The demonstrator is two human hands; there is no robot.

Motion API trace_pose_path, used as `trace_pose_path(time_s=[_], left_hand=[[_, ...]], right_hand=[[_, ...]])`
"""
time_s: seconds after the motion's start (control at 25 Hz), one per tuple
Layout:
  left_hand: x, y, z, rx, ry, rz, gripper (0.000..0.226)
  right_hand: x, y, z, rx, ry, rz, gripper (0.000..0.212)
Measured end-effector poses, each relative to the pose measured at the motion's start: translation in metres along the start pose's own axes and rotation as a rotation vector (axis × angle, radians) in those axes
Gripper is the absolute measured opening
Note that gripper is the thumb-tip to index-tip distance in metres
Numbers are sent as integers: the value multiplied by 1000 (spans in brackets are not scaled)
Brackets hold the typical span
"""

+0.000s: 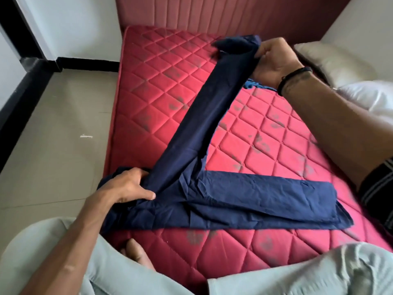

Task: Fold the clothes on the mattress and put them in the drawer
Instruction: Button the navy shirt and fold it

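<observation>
Navy garment (234,196) spread across lower centre of red quilted mattress (265,133). Left hand (127,186) gripping bunched fabric at lower left. Right hand (274,60) pinching raised strip end at upper right. White pillows (361,96) at right edge.

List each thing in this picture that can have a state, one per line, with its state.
Navy garment: partly folded, one long part stretched taut.
Left hand: grips the garment's near end.
Right hand: pinches the far end.
Blue cloth: crumpled, mostly hidden.
Pillow: lying flat.
</observation>
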State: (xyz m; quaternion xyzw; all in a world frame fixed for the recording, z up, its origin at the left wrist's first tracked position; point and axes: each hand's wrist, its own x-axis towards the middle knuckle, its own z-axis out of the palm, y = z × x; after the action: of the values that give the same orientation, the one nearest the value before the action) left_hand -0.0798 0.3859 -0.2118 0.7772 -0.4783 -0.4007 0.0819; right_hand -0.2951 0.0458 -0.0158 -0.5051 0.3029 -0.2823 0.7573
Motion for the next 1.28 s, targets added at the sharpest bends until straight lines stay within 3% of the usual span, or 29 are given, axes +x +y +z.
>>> trace_pose_path(time_s=[0.12, 0.2, 0.32, 0.36, 0.44, 0.48, 0.56, 0.68, 0.76, 0.84, 0.96, 1.16, 1.28], left_hand=[[-9, 3, 13, 42, 8, 69, 27], [-14, 3, 18, 101, 46, 112, 29], [-21, 8, 22, 218, 63, 179, 22], [-25, 9, 22, 232, 55, 190, 23], [-34, 15, 27, 219, 26, 173, 32], [-38, 17, 29, 199, 37, 161, 40], [-42, 25, 30, 143, 149, 129, 53], [-42, 33, 31, 1, 419, 96, 65], [-33, 43, 37, -71, 482, 75, 52], [-21, 56, 49, -117, 480, 64, 38], [-7, 79, 64, -168, 491, 45, 22], [8, 71, 72, -236, 458, 68, 25], [9, 58, 78, -305, 424, 73, 31]], right_hand=[[-54, -5, -71, 115, -6, -99, 46], [-105, 15, -120, 212, 38, -111, 37], [-186, 94, -224, 417, 197, 71, 37], [-211, 127, -242, 413, 277, 188, 37], [-252, 174, -285, 328, 708, 409, 42], [-269, 182, -294, 303, 848, 426, 39], [-287, 180, -291, 73, 921, 349, 22], [-289, 174, -271, -615, 899, 148, 32], [-284, 180, -264, -863, 741, 114, 46], [-278, 188, -260, -1012, 643, 137, 48], [-266, 188, -266, -956, 631, 113, 30], [-282, 168, -263, -497, 610, -197, 62], [-296, 166, -272, -497, 604, -220, 67]])
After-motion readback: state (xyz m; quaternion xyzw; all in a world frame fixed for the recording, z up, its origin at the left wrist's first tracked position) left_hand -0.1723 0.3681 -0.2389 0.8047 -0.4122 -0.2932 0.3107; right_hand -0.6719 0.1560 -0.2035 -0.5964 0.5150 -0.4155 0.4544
